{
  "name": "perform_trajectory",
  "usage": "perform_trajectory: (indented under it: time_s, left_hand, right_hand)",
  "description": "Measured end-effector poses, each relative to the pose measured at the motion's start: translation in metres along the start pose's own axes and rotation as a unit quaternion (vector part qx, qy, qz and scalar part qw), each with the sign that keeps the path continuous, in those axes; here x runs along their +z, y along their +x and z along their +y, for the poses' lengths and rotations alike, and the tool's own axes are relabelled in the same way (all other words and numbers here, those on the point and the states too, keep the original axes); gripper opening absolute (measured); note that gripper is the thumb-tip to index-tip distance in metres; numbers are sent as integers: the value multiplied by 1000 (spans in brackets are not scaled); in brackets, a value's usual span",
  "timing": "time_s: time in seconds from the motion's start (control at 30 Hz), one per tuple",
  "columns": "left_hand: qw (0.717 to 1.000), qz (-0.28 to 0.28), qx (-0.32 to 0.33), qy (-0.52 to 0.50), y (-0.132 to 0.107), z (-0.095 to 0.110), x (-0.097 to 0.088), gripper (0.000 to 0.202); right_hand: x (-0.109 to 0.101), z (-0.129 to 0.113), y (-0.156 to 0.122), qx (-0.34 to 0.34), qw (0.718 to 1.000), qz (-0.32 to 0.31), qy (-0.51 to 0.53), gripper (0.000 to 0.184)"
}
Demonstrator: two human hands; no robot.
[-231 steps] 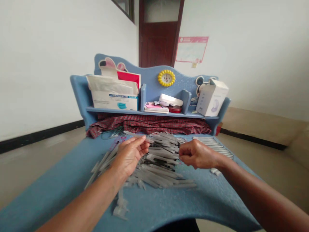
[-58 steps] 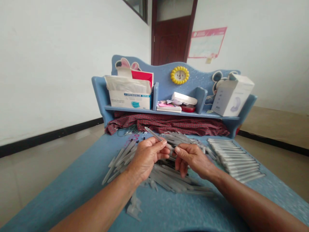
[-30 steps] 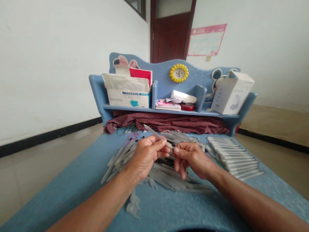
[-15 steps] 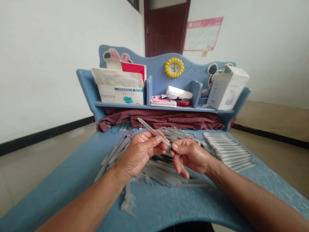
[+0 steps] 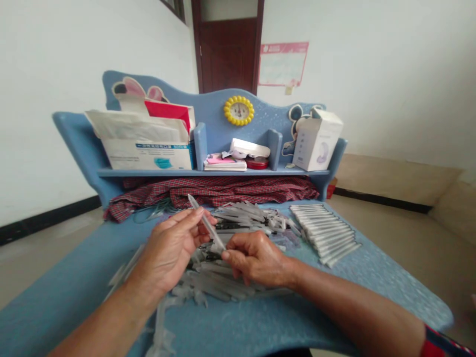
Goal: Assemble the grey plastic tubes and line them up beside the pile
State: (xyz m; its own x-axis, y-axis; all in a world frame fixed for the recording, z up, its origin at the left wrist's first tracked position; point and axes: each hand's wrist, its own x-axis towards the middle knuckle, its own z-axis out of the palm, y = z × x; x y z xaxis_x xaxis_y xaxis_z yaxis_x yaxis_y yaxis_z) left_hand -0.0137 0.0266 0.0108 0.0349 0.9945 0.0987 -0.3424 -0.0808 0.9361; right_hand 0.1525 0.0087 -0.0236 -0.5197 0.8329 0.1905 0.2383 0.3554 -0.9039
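Between my two hands a translucent pen barrel (image 5: 208,225) is held at a slant, its pointed end up and to the left. My left hand (image 5: 180,238) pinches it around the upper middle, thumb against fingers. At the lower end my right hand (image 5: 255,255) is closed, thumb and forefinger on the barrel's tip; whatever small part is there is hidden. Under and behind both hands lies a loose pile of translucent plastic pen parts (image 5: 223,282), with some black pieces among them. To the right, several pens (image 5: 323,230) lie side by side in a neat row.
A blue desk (image 5: 386,277) carries everything. Along its back stands a blue shelf (image 5: 208,173) with a mask box (image 5: 148,156), a yellow clock (image 5: 238,110), papers (image 5: 225,165), a red tin (image 5: 257,163) and a white box (image 5: 316,141). Red checked cloth (image 5: 238,191) is bunched beneath.
The view has turned to the right and shifted the desk leftward. My right hand has turned over, its back now upward and its fingers curled in. The pen barrel stays between both hands.
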Motion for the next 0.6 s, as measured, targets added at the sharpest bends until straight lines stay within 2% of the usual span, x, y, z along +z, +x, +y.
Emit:
perform_trajectory:
  time_s: [0.2, 0.33, 0.4, 0.5, 0.6]
  left_hand:
    - [999, -41, -2, 8, 1, 1, 1, 8]
    - [999, -42, 1, -11, 0, 2, 0, 7]
    - [999, -38, -6, -22, 0, 4, 0, 6]
    - [999, -17, -26, -25, 0, 8, -1, 4]
    - [999, -6, -38, -15, -1, 8, -1, 9]
  right_hand:
    - [-1, 0, 2, 51, 991, -69, 105, 28]
    - [-9, -2, 2, 42, 992, -91, 75, 34]
    - [-22, -4, 3, 18, 997, -63, 30, 32]
    - [-51, -6, 4, -2, 997, 23, -70, 25]
    - [-86, -4, 4, 60, 980, 35, -186, 18]
